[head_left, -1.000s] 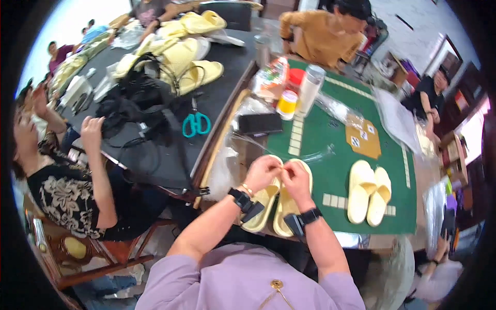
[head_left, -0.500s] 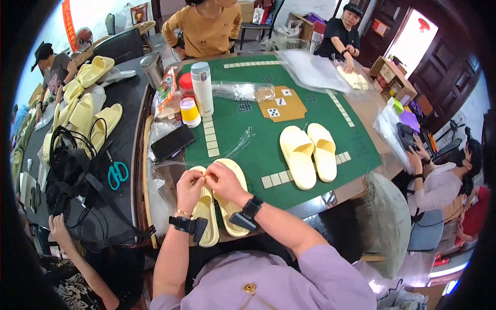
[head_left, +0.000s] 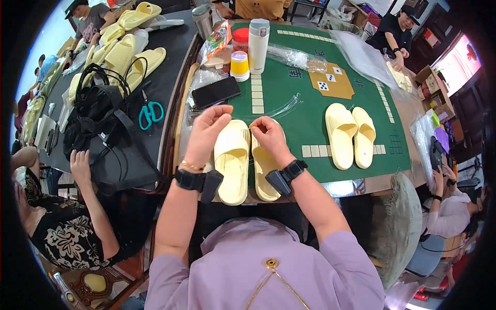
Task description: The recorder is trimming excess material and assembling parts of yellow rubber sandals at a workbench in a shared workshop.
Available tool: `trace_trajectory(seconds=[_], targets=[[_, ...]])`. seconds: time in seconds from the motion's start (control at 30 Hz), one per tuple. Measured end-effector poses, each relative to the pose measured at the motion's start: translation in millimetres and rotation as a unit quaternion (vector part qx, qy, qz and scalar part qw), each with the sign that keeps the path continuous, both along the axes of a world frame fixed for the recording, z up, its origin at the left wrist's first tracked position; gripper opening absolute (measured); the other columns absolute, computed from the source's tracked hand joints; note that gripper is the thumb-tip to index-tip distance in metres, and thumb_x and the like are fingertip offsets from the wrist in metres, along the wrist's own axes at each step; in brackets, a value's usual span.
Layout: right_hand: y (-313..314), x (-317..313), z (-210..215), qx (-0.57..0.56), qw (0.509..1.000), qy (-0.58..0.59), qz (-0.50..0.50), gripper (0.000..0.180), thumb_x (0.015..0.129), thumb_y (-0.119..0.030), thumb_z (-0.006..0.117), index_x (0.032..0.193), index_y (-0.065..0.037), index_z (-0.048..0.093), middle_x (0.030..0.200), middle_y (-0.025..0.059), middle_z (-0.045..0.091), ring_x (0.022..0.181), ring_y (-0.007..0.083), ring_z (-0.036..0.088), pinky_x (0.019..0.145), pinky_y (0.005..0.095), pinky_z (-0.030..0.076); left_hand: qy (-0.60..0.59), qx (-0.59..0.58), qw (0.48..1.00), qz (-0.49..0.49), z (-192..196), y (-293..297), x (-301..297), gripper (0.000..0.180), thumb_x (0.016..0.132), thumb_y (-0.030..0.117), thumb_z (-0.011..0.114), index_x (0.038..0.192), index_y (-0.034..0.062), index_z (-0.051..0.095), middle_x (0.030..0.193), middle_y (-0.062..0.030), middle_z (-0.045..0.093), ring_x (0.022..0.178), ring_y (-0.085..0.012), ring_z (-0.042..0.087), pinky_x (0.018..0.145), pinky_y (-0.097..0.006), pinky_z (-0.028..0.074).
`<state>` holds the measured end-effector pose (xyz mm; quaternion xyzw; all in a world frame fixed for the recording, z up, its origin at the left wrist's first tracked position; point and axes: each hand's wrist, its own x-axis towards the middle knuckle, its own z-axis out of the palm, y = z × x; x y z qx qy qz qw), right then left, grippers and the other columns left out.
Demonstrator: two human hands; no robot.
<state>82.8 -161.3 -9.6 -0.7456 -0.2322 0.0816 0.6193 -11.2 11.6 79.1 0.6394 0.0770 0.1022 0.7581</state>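
Note:
Before me a pair of pale yellow slippers stands side by side at the table's near edge: a left slipper (head_left: 232, 164) and a right slipper (head_left: 264, 178), partly covered by my hand. My left hand (head_left: 207, 133) is above the left slipper's outer side, thumb and fingers drawn together; anything between them is too small to make out. Over the right slipper, my right hand (head_left: 270, 138) pinches with thumb and forefinger at something thin near the slippers' toe ends. Several thin clear strands (head_left: 289, 106) lie on the green mat (head_left: 305, 126) just beyond.
Another yellow slipper pair (head_left: 342, 137) sits to the right. Left of the strands are a phone (head_left: 216, 93), paper cups (head_left: 239, 66) and a white flask (head_left: 258, 47). On the black table (head_left: 178, 31), scissors (head_left: 151, 114) lie beside a black bag (head_left: 101, 124) and more slippers. Other people work around.
My hands, together over the slippers' toe ends before, have drawn apart, left hand leftward and right hand rightward. The view has shifted, so the table sits further right and higher.

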Motion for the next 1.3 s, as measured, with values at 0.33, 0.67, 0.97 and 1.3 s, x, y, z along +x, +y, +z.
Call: trace_trajectory(seconds=[0.33, 0.67, 0.97, 1.3], targets=[[-2.0, -0.9, -2.5, 0.019, 1.000, -0.022, -0.002, 0.010, 0.083, -0.009, 0.064, 0.086, 0.000, 0.064, 0.080, 0.0044, 0.060, 0.070, 0.0121, 0.057, 0.064, 0.0250, 0.047, -0.396, -0.035, 0.886, -0.238, 144.4, -47.8, -91.7, 0.044, 0.081, 0.023, 0.067, 0.113, -0.0063, 0.060, 0.109, -0.0163, 0.061, 0.105, -0.0240, 0.057, 0.095, -0.035, 0.044], [0.9, 0.6, -7.9, 0.034, 0.999, 0.003, 0.002, 0.010, 0.083, -0.010, 0.064, 0.087, 0.000, 0.064, 0.082, 0.0034, 0.059, 0.070, 0.0102, 0.056, 0.065, 0.0243, 0.047, -0.444, -0.036, 0.840, -0.310, 157.0, -76.0, -128.6, 0.043, 0.083, 0.022, 0.065, 0.118, -0.0029, 0.057, 0.115, -0.0138, 0.058, 0.110, -0.0223, 0.053, 0.096, -0.036, 0.043], [0.3, -1.4, -4.9, 0.029, 0.999, -0.023, 0.002, 0.012, 0.084, -0.012, 0.064, 0.085, 0.000, 0.063, 0.080, 0.0046, 0.057, 0.068, 0.0126, 0.054, 0.063, 0.0258, 0.046, -0.434, -0.046, 0.825, -0.358, 152.3, -100.5, -128.7, 0.043, 0.086, 0.021, 0.064, 0.123, 0.0002, 0.055, 0.120, -0.0116, 0.056, 0.115, -0.0207, 0.050, 0.098, -0.037, 0.043], [-1.0, -4.4, 1.8, 0.040, 0.999, 0.000, 0.011, 0.010, 0.083, -0.010, 0.063, 0.085, 0.000, 0.062, 0.081, 0.0061, 0.057, 0.073, 0.0153, 0.057, 0.067, 0.0281, 0.048, -0.433, -0.047, 0.821, -0.369, 151.6, -111.5, -134.0, 0.044, 0.088, 0.019, 0.063, 0.128, 0.0036, 0.052, 0.126, -0.0090, 0.053, 0.120, -0.0189, 0.046, 0.099, -0.038, 0.042]])
